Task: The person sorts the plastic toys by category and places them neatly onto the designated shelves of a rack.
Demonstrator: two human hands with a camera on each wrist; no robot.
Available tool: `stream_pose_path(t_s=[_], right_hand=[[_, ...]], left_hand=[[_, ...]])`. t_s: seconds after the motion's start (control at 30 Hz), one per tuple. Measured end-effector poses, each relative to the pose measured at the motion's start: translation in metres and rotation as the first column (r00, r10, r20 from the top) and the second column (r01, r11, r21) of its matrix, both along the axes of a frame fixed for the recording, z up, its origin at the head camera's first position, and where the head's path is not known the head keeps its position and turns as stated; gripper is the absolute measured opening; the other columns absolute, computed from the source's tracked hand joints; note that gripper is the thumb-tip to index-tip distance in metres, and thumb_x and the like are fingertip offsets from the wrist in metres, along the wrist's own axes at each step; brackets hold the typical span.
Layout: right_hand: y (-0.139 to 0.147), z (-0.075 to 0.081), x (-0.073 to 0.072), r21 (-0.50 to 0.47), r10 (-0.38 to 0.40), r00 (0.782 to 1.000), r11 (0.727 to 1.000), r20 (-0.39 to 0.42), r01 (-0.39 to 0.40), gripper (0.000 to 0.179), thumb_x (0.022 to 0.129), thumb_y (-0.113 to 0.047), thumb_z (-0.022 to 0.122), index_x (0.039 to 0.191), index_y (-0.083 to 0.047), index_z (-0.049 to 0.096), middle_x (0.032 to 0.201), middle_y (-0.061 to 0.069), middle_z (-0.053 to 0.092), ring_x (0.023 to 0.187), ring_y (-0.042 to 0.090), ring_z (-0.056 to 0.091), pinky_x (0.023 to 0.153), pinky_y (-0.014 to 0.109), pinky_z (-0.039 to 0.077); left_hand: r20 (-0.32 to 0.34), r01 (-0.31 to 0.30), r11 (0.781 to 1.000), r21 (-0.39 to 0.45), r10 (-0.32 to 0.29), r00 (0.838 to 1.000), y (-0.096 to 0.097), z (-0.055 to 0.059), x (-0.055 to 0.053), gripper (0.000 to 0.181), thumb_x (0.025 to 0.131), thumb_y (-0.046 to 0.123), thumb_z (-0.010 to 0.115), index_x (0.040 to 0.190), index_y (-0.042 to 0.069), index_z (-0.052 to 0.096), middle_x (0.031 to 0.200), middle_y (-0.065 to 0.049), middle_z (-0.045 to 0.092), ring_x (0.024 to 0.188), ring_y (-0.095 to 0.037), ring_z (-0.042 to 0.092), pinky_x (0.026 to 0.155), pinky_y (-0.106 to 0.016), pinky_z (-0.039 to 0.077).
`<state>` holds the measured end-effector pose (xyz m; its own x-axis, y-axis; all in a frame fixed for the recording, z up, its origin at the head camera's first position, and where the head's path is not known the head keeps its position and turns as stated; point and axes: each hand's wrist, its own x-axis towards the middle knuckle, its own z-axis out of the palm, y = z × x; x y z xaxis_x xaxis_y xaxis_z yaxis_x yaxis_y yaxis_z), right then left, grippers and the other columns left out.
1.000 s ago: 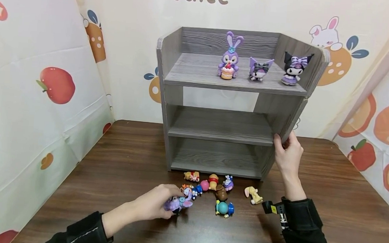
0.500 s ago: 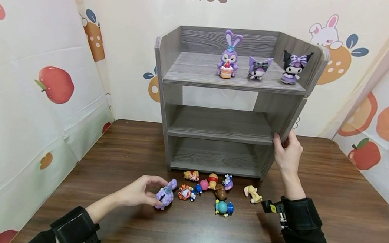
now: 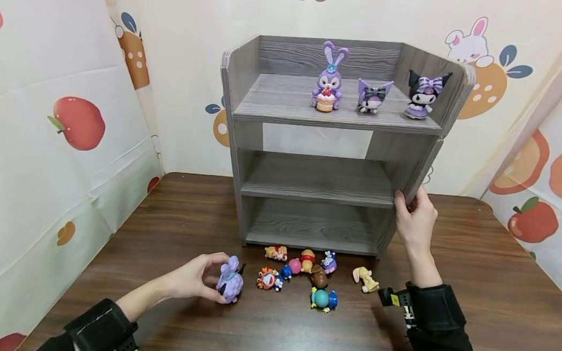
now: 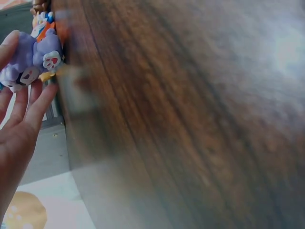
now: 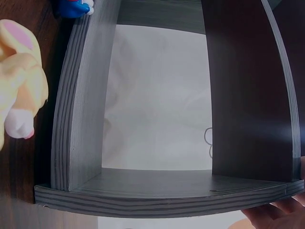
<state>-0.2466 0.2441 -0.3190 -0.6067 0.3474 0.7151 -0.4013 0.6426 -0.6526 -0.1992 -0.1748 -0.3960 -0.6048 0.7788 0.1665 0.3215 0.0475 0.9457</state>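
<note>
My left hand (image 3: 185, 282) holds a purple plush-like toy figurine (image 3: 230, 281) between thumb and fingers, left of the loose toys. In the left wrist view, the figurine (image 4: 21, 64) shows a white paw sole with red pads. My right hand (image 3: 415, 221) grips the right side panel of a grey wood-grain shelf (image 3: 319, 178), thumb in front; its fingers (image 5: 274, 214) show under the panel in the right wrist view. On the top board stand a purple rabbit figurine (image 3: 327, 90) with a cake, a small purple-eared figurine (image 3: 372, 98) and a black-eared one (image 3: 426, 96) with a striped bow.
Several small figurines lie in front of the shelf, among them an orange one (image 3: 266, 279), a brown one (image 3: 319, 277) and a teal-and-blue one (image 3: 324, 299). A pale yellow long-eared figurine (image 3: 365, 279) lies apart to the right. Fruit-printed cloth hangs behind the table (image 3: 300, 338).
My left hand has drawn the purple figurine leftward, away from the loose toys, and turned it from lying sideways to upright. My right hand stays on the shelf's side.
</note>
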Motion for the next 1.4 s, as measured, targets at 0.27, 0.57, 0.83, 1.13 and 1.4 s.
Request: stream_pose_path(t_s=[0.27, 0.57, 0.83, 1.13, 1.4], right_hand=[[0.000, -0.001, 0.000, -0.007, 0.001, 1.000, 1.000, -0.001, -0.001, 0.019, 0.084, -0.007, 0.054, 0.099, 0.005, 0.057, 0.079, 0.020, 0.063, 0.067, -0.019, 0.047, 0.055, 0.004, 0.036], [-0.001, -0.002, -0.001, -0.001, 0.002, 1.000, 1.000, -0.009, -0.002, 0.019, 0.083, -0.007, 0.054, 0.098, 0.005, 0.057, 0.078, 0.020, 0.063, 0.066, -0.019, 0.047, 0.054, 0.003, 0.036], [-0.001, -0.003, -0.002, 0.005, -0.004, 1.000, 1.000, -0.004, 0.004, 0.019, 0.084, -0.007, 0.054, 0.098, 0.005, 0.056, 0.079, 0.021, 0.062, 0.067, -0.019, 0.046, 0.055, 0.003, 0.036], [-0.001, -0.003, -0.002, 0.013, 0.000, 1.000, 1.000, -0.013, 0.000, 0.019, 0.084, -0.006, 0.053, 0.099, 0.005, 0.057, 0.079, 0.021, 0.063, 0.067, -0.019, 0.047, 0.054, 0.003, 0.036], [-0.001, -0.001, -0.002, 0.003, -0.003, 1.000, 1.000, -0.018, 0.003, 0.019, 0.083, -0.006, 0.054, 0.098, 0.006, 0.057, 0.078, 0.020, 0.062, 0.067, -0.019, 0.047, 0.055, 0.003, 0.036]], left_hand=[[-0.301, -0.165, 0.952, -0.258, 0.083, 0.950, -0.002, 0.003, 0.011, 0.087, 0.064, 0.024, 0.079, 0.133, 0.004, 0.030, 0.123, -0.012, 0.043, 0.102, -0.018, 0.047, 0.079, -0.033, 0.045], [-0.560, -0.194, 0.888, -0.417, -0.083, 0.824, -0.002, 0.029, 0.011, 0.088, 0.063, 0.017, 0.079, 0.136, 0.015, 0.031, 0.131, -0.003, 0.038, 0.118, -0.015, 0.038, 0.093, -0.036, 0.036], [-0.819, -0.195, 0.834, -0.516, -0.412, 0.400, 0.010, 0.049, 0.016, 0.052, 0.060, 0.000, 0.074, 0.109, 0.012, 0.059, 0.121, -0.003, 0.051, 0.120, -0.023, 0.039, 0.094, -0.043, 0.033], [-0.847, -0.243, 0.842, -0.481, -0.375, 0.378, 0.013, 0.046, 0.019, 0.036, 0.062, 0.017, 0.078, 0.094, 0.014, 0.061, 0.093, 0.007, 0.055, 0.093, -0.009, 0.052, 0.090, -0.037, 0.038], [-0.834, -0.426, 0.780, -0.459, -0.214, 0.508, 0.020, 0.041, 0.020, 0.030, 0.068, 0.035, 0.072, 0.075, 0.014, 0.053, 0.072, 0.009, 0.044, 0.065, -0.004, 0.043, 0.056, -0.020, 0.040]])
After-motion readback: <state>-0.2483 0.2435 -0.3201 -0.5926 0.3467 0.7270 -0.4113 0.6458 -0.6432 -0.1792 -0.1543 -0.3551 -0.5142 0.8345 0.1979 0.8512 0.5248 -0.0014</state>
